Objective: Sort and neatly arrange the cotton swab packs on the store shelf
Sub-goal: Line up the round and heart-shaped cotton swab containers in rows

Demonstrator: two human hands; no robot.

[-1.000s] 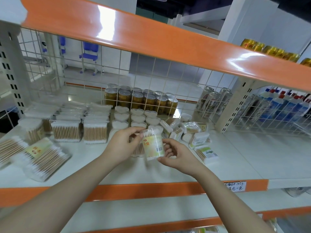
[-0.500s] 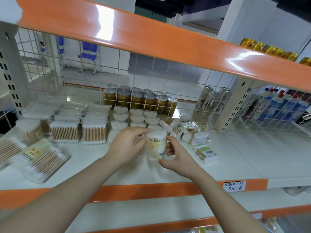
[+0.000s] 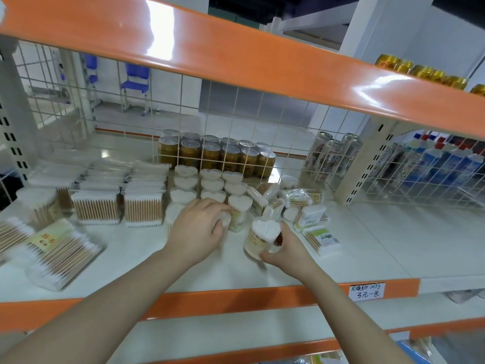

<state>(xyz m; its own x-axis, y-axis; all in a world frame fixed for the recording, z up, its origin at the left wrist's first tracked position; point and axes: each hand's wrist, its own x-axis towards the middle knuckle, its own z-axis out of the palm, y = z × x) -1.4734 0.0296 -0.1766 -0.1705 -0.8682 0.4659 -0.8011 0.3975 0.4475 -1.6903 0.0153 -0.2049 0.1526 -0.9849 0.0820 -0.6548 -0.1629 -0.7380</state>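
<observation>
Both our hands dropped to the shelf [image 3: 367,240] since the earlier frame.
Right hand [image 3: 287,252] grips heart-shaped swab jar [image 3: 263,236], near-right of jar rows [image 3: 210,183]; left hand [image 3: 198,229] curls over another jar [image 3: 225,219].

"3元一包" is handwritten on the white price tag [image 3: 364,291] fixed to the orange shelf edge [image 3: 236,302]; other labels are unreadable.
</observation>
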